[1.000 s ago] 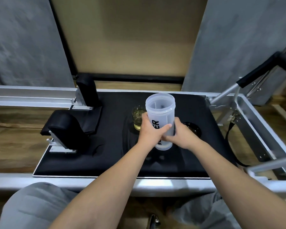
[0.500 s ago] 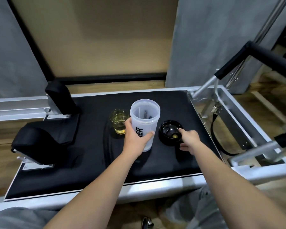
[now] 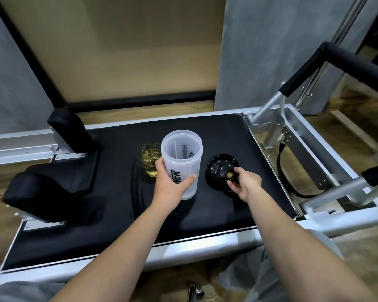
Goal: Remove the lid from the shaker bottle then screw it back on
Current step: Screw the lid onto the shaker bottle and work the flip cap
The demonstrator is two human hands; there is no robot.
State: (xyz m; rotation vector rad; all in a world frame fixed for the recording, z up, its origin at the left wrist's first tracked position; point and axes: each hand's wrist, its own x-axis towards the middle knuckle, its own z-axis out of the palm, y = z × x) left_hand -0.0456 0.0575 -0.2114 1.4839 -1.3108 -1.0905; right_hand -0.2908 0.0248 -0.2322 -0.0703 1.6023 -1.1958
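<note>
The shaker bottle (image 3: 182,164) stands upright and open-mouthed near the middle of the black padded bench (image 3: 122,216), its lid off. The left hand (image 3: 170,186) wraps its lower half, fingers (image 3: 158,165) closed round the far side and thumb pressed on the near wall over the printed lettering. Just to its left, touching or nearly so (the hand hides the gap), sits a small glass (image 3: 150,158) of yellowish liquid. To the right, apart from the bottle, the black lid (image 3: 219,168) lies upside down on the padding; the right hand (image 3: 244,184) has its fingers (image 3: 238,170) pinched on the lid's near right rim.

The bench's right edge runs close beside the lid, with a silver metal frame (image 3: 301,136) and a black strap (image 3: 280,171) beyond it. Bare padding stretches toward the near edge below both wrists and leftward as far as the black shoulder rests (image 3: 39,192), and the far edge lies well behind the glass.
</note>
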